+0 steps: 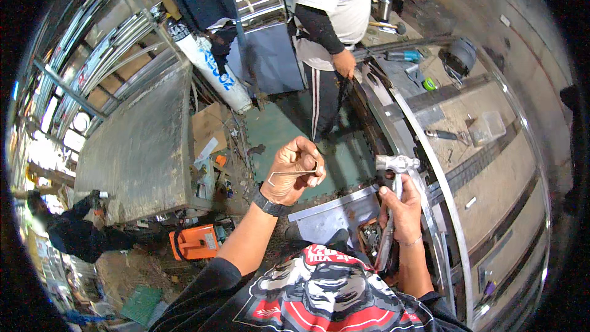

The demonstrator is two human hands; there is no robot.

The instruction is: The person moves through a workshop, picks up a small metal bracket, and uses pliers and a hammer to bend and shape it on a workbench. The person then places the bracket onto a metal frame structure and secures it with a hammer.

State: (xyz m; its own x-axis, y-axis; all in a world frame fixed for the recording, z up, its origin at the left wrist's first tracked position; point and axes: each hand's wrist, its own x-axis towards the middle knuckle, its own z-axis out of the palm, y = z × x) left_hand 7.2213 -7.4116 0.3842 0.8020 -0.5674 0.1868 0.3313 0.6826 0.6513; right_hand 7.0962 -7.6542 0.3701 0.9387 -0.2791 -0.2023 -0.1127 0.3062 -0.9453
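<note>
My left hand (296, 169), with a dark watch on its wrist, is raised in front of my chest. Its fingers are curled around a thin, bent piece of metal rod (294, 174), whose angled end sticks out toward the wrist. To its right, my right hand (403, 209) grips a metal hammer (398, 163) by the handle, head up. The hammer head is apart from the bent rod, close to the metal edge of the workbench. Part of the handle is hidden by my fingers.
On the right, a metal-framed workbench (479, 184) holds an adjustable wrench (447, 135), a clear plastic box (487, 128) and a welding mask (461, 58). Another person (332, 18) stands ahead beside it. A white gas cylinder (212, 71) leans at left; an orange machine (195, 243) sits lower left.
</note>
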